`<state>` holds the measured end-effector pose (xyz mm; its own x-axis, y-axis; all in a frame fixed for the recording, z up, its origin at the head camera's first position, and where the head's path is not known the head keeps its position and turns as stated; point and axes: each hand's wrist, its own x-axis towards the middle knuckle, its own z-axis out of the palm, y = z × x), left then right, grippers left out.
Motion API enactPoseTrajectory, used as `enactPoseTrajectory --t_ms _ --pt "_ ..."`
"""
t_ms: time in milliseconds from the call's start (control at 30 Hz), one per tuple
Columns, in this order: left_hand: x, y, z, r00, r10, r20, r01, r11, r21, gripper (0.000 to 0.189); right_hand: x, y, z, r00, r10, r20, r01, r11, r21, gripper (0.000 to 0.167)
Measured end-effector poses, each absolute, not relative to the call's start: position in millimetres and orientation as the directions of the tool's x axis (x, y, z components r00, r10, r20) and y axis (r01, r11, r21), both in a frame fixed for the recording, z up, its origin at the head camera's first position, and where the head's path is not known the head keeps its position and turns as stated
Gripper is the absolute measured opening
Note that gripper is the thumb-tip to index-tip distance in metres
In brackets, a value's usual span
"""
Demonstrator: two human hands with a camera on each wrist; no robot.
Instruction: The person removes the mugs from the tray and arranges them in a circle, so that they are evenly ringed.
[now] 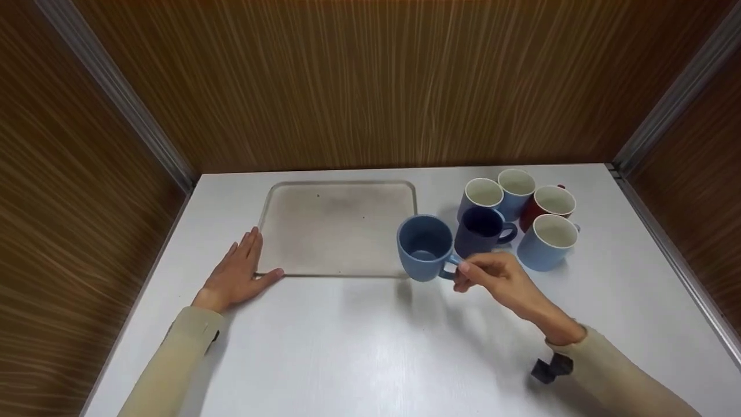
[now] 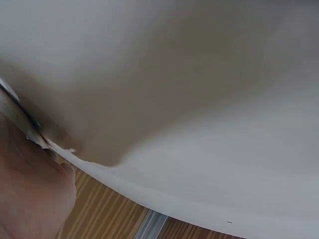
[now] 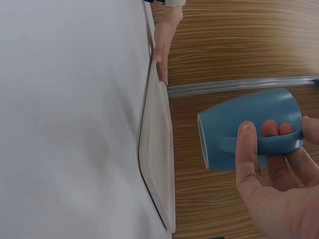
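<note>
My right hand pinches the handle of a blue mug, upright and raised above the table by the tray's front right corner. In the right wrist view the fingers wrap the handle of that mug. A light beige rectangular tray lies flat on the table. My left hand rests with straight, spread fingers at the tray's front left corner, touching its edge. That hand shows only partly in the left wrist view, beside the tray rim.
Right of the tray stands a cluster of mugs: a dark navy one, a red one and several light blue ones, one of them nearest the front. Wood-patterned panels enclose the white table at the back and sides.
</note>
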<state>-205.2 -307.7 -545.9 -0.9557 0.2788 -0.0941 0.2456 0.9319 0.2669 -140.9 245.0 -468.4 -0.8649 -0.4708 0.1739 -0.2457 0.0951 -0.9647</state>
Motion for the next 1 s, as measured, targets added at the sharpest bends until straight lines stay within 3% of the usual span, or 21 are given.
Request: enactPoseTrajectory --t_ms 600,1000 --pt "-204.1 -308.5 -546.3 -0.954 0.283 -0.103 0.245 0.929 0.277 0.113 -125.8 295.5 -475.0 -0.839 -0.487 0.242 -0.29 0.026 -0.957 0.026" --pt "-205.0 -308.2 -545.9 -0.954 0.272 -0.126 0.231 0.935 0.268 0.115 -130.2 335.4 -490.1 -0.842 -0.508 0.183 -0.201 -0.018 -0.979 0.03"
